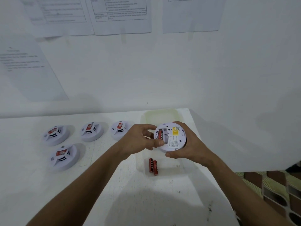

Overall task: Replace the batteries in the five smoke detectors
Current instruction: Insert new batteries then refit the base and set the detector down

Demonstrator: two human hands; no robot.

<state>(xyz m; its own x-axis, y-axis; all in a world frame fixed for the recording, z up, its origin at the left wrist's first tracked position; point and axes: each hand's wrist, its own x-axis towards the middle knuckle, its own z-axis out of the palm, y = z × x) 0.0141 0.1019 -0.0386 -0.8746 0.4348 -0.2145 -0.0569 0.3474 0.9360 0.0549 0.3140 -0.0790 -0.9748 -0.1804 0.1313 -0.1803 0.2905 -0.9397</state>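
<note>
Holding a white smoke detector back-side up in the right hand, fingers curled round its far edge and thumb hooked under the near rim, above a clear plastic tray at the table's right end. Showing an open battery slot with one red battery seated along its left side, and a yellow label to the right of it. Reaching in with the left hand, fingers bent, thumb tip touching the near end of that battery and forefinger arched over the detector's far rim; whether pinching or only pressing, cannot tell. Lying in the tray just below the hands, two loose red batteries, side by side and touching. Sitting face up on the white table to the left, well apart from the hands, four more detectors: three in a back row and one nearer, each bearing a red sticker. Hanging on the wall behind, printed paper sheets, text blurred.
</note>
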